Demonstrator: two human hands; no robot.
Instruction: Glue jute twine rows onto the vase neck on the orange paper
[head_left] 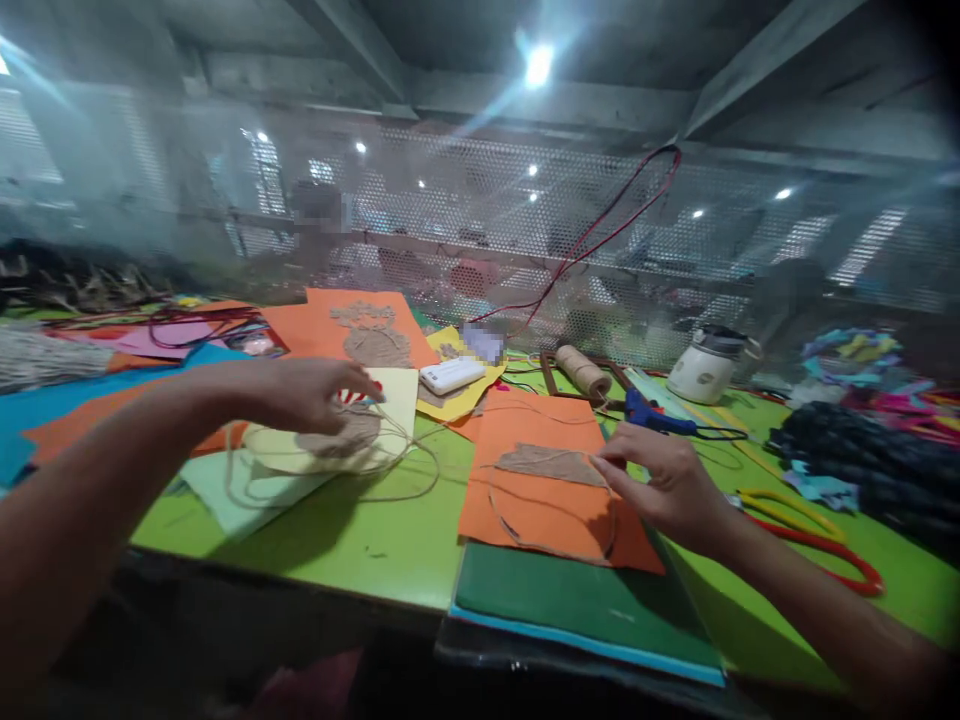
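Observation:
An orange paper sheet (551, 500) lies in front of me with a patch of jute twine (550, 463) glued on it and a loop of twine below. My right hand (671, 485) rests at the sheet's right edge, fingertips touching the end of the twine patch. My left hand (315, 392) reaches left over a pale yellow sheet (394, 395) bearing another jute shape, its fingers close together around something red that I cannot make out. Loose twine (405, 470) trails between the two sheets.
Under the orange sheet lies a dark green sheet (585, 605) at the front edge of the green table (360, 530). Behind stand a twine spool (583, 370), a blue glue gun (652, 415), a white box (451, 375) and a white jar (705, 365). Red-and-yellow scissors (810, 535) lie right.

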